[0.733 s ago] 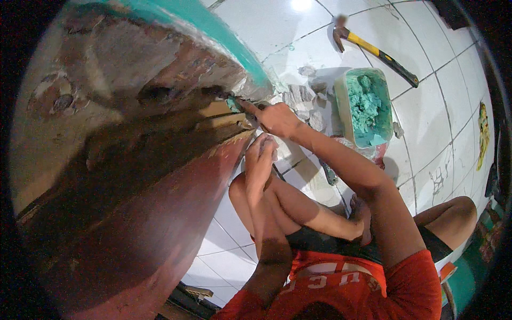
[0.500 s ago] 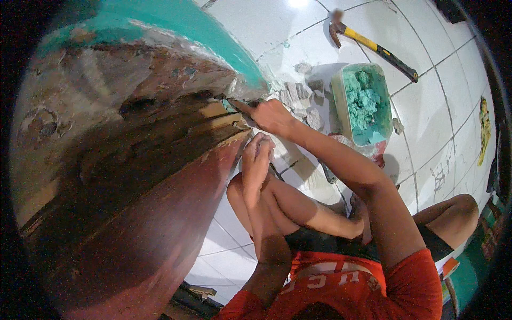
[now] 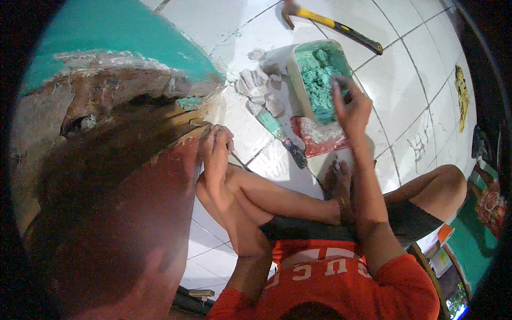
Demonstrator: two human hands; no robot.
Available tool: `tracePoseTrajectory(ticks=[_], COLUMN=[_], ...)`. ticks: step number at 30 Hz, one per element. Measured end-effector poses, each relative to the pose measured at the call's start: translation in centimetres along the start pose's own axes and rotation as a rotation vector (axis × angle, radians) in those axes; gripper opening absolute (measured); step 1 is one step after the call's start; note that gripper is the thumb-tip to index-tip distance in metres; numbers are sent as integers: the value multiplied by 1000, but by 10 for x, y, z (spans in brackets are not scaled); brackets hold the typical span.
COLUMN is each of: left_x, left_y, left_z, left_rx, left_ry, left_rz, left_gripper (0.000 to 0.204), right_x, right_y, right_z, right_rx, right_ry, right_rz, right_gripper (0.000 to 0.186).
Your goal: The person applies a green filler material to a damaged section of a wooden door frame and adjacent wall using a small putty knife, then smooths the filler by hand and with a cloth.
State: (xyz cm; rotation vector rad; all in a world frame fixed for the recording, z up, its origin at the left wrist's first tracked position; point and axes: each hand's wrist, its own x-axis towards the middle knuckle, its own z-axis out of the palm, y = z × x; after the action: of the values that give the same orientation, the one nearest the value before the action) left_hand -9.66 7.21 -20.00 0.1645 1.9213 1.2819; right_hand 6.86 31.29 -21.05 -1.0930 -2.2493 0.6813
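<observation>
My right hand [image 3: 353, 109] is over the near right side of a clear plastic tub [image 3: 292, 72], its fingers curved and apart with nothing visible between them. Lumpy turquoise paste [image 3: 317, 74] fills much of the tub. My left hand [image 3: 216, 152] is curled at the end of a reddish-brown wooden panel [image 3: 154, 213]; what its closed fingers hold, if anything, is hidden. Just beyond that hand, a turquoise patch of paste [image 3: 189, 103] sits in the gap between the broken wall edge [image 3: 122, 88] and the wood.
Grey rubble chunks [image 3: 258, 88] lie left of the tub. A paste-smeared putty knife [image 3: 282, 138] and a red, powder-dusted scraper or tray [image 3: 317, 136] are nearer me. Farther off lies a yellow-and-black claw hammer [image 3: 338, 29]. A crumpled yellow wrapper [image 3: 461, 98] is at far right.
My right hand has left the wall gap and moved right to the tub. My left hand stays by the panel's end. The whole view has shifted, and the turquoise patch now shows uncovered.
</observation>
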Motion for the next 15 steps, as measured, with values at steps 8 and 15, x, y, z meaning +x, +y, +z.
tracePoseTrajectory(ticks=[8, 15], left_x=[12, 13], left_y=[2, 6], left_z=[13, 16], left_rx=[-42, 53], left_ry=[6, -1], left_rz=[-10, -23], left_gripper=[23, 24], right_x=[35, 7], right_y=[55, 33], right_z=[-66, -53], right_rx=[-456, -471], right_ry=[-640, -778], right_rz=[-54, -165], right_gripper=[17, 17])
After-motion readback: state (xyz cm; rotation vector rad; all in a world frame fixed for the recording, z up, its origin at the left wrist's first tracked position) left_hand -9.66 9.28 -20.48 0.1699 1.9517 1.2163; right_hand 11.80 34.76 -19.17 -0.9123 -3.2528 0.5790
